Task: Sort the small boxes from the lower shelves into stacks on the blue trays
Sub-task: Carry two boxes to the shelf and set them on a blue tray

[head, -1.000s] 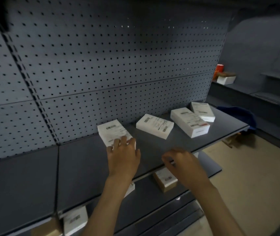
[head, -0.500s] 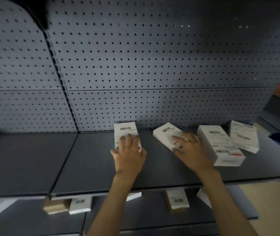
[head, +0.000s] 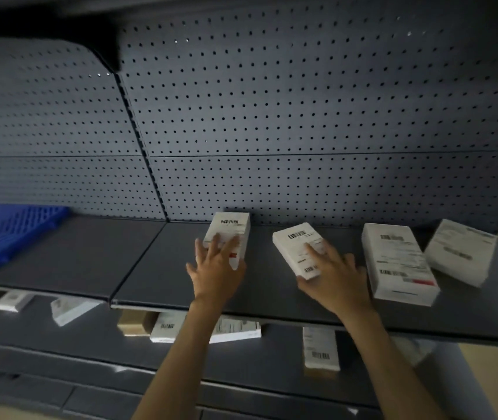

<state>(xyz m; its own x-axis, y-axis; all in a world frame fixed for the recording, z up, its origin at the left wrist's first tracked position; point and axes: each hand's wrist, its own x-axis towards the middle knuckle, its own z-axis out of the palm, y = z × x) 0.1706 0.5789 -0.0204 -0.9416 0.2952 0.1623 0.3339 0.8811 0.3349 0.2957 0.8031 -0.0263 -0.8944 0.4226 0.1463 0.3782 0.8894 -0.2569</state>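
Observation:
Two small white barcoded boxes lie on the dark upper shelf (head: 75,262). My left hand (head: 216,268) rests with spread, straight fingers on top of the left white box (head: 232,230), thumb off to its left. My right hand (head: 335,274) lies over the near right part of the second white box (head: 294,247); the index finger is straight on its top and the thumb touches its near end. A blue slatted tray (head: 8,234) sits at the shelf's far left, nothing visible on it.
A larger white box (head: 396,262) and another white box (head: 459,253) lie right of my right hand. On the lower shelf (head: 60,344) lie several small white boxes (head: 320,348) and a brown box (head: 132,324). A pegboard wall (head: 302,116) backs the shelves.
My right hand rose from the shelf's front edge onto the second white box. My left hand stayed on its box. The view swung left, and the blue tray came into sight.

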